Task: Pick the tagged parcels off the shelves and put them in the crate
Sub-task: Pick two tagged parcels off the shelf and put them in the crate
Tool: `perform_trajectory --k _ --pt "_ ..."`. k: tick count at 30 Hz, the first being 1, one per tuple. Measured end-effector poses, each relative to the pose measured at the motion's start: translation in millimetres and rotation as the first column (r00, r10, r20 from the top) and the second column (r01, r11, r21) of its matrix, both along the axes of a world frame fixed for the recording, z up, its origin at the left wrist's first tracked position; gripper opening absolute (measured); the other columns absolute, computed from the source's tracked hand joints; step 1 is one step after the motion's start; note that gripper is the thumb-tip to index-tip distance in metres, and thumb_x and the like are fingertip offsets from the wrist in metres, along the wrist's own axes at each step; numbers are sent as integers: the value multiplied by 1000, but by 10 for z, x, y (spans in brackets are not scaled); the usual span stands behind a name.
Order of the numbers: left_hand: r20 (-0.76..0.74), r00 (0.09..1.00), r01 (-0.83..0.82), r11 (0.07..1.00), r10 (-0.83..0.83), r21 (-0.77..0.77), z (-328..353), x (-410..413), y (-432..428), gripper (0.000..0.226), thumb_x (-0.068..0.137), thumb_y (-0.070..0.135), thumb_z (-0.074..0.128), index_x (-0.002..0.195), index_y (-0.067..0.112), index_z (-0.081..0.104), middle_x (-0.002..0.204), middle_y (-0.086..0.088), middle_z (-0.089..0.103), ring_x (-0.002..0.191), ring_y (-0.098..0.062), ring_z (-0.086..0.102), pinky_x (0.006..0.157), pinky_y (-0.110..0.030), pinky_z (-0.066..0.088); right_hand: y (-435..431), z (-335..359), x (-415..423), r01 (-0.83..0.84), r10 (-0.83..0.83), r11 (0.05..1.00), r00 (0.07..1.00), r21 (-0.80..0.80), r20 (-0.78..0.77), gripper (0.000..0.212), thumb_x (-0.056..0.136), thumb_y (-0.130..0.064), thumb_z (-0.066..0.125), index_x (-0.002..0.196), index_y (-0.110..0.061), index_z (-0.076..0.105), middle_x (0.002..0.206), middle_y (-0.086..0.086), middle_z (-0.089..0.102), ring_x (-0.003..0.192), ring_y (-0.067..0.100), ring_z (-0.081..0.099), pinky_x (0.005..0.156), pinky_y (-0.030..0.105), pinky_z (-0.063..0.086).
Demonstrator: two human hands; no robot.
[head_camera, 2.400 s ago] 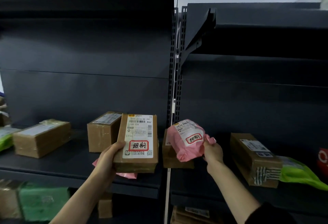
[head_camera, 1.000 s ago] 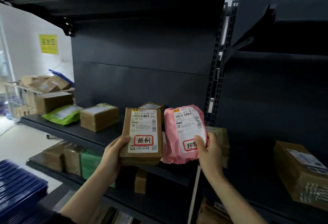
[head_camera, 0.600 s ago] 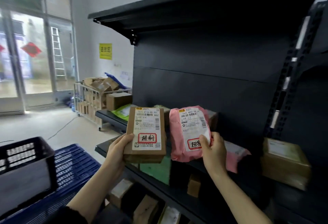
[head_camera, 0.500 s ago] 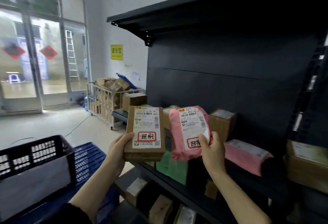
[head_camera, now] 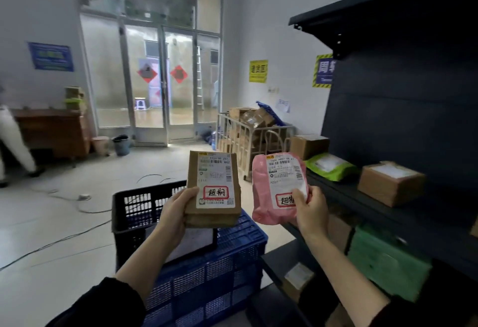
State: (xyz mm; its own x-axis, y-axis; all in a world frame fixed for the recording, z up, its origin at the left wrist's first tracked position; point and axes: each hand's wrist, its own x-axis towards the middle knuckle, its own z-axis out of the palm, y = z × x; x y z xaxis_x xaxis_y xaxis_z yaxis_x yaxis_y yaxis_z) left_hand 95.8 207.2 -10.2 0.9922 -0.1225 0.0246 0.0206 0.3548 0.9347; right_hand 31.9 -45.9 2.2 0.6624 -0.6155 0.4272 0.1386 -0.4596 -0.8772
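My left hand (head_camera: 173, 212) grips a brown cardboard parcel (head_camera: 213, 184) by its lower left corner; its white label carries a red-framed tag. My right hand (head_camera: 310, 212) holds a pink bag parcel (head_camera: 276, 187) with the same kind of red tag, thumb over the tag. Both parcels are upright, held in the air side by side. Below and behind them stands a black crate (head_camera: 137, 212) on top of a blue crate (head_camera: 219, 269). Something pale lies in the black crate.
Dark shelves (head_camera: 382, 212) run along the right with a green bag (head_camera: 329, 166), cardboard boxes (head_camera: 390, 184) and a green parcel (head_camera: 388, 259) lower down. A wire cart (head_camera: 248, 140) of boxes stands behind. Cables cross the floor; a person walks at far left.
The view has swung left, away from the shelves toward the room and the crates. Both hands still hold their parcels, now over the stacked crates.
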Motion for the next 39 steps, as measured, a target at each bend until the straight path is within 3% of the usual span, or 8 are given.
perform_trajectory --k 2,5,11,16,23,29,32,39 --pt "-14 999 -51 999 51 0 -62 108 255 24 88 22 58 107 7 64 96 -14 75 85 -29 71 69 -36 60 194 -30 245 -53 53 999 999 -1 -11 14 92 -22 54 100 -11 52 108 14 60 89 21 61 58 20 48" --pt "-26 995 -97 995 97 12 -145 243 575 30 89 23 57 113 5 62 105 -19 72 94 -34 68 76 -41 59 448 -68 596 -137 139 990 989 32 -57 18 91 -24 54 100 -8 52 110 17 59 96 28 61 76 41 56" --pt "-38 981 -189 982 190 19 -188 646 992 37 89 22 58 119 2 58 107 -21 70 89 -32 69 64 -32 61 824 -134 1316 -241 243 970 968 37 -55 10 89 -20 55 91 -11 50 102 16 58 91 27 59 67 31 47" --pt "-32 967 -253 967 254 19 -144 1203 1109 38 88 24 58 119 1 57 106 -20 70 87 -30 70 63 -33 60 922 -153 2064 -300 303 952 950 59 -71 13 91 -20 53 96 -9 50 106 18 56 95 31 58 80 45 54" --pt "-70 939 -337 941 337 15 -140 2100 1122 28 89 23 57 110 4 61 80 -8 75 65 -21 73 52 -30 59 926 -120 3160 -370 380 922 921 115 -84 19 93 -24 52 101 -6 50 107 17 57 93 29 61 75 42 58" --pt "-117 917 -375 924 382 74 -332 2660 1184 28 90 24 57 110 5 61 87 -10 73 73 -23 71 61 -35 58 981 -307 3872 -375 393 917 907 135 -151 16 92 -23 52 95 -8 48 106 19 56 93 32 60 79 48 55" --pt "-120 919 -364 925 376 110 -440 2925 1257 27 90 23 57 110 5 60 89 -11 72 71 -22 72 59 -34 60 1050 -439 4186 -389 411 909 893 150 -180 16 92 -24 53 96 -9 48 106 19 56 92 32 61 76 47 57" --pt "-211 911 -335 934 354 121 -772 3699 1564 31 90 22 58 115 3 57 94 -13 72 80 -29 69 73 -44 57 1332 -778 4973 -376 403 915 875 147 -270 16 92 -25 53 97 -10 49 107 17 58 91 29 62 70 37 56"
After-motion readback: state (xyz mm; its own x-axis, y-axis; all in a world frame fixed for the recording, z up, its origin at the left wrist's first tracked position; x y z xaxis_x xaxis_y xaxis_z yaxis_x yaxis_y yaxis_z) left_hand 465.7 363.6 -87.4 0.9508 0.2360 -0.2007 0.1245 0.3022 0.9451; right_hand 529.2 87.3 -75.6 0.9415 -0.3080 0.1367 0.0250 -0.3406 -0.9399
